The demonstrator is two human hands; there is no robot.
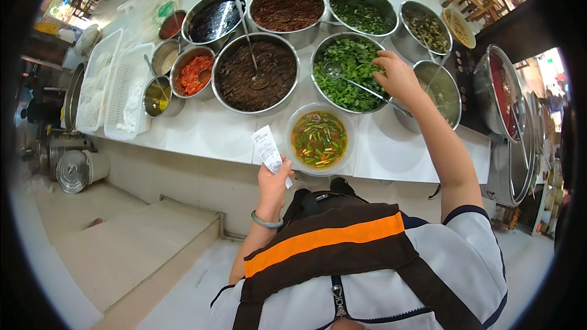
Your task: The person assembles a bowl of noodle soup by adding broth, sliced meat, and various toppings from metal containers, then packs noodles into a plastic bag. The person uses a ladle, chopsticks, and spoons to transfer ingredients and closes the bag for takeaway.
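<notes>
A small printed paper slip [267, 149] is held between the thumb and fingers of my left hand [274, 181], left of a plastic bowl of soup [320, 140] topped with cut green stalks. My right hand [395, 73] hangs over the right side of a steel pot of chopped green herbs [346, 66], its fingers apart at the leaves; whether they pinch any leaves is unclear. A metal ladle [367, 89] lies across that pot, its handle resting on the rim near my right wrist.
Around are steel pots of dark sauce [257, 75], chili flakes [288, 7], chopped scallions [360, 9], pickled greens [426, 30], red chopped pepper [193, 73] and cloudy liquid [438, 91]. White plastic baskets [130, 91] stand far left. A large pot of red broth [502, 91] stands right.
</notes>
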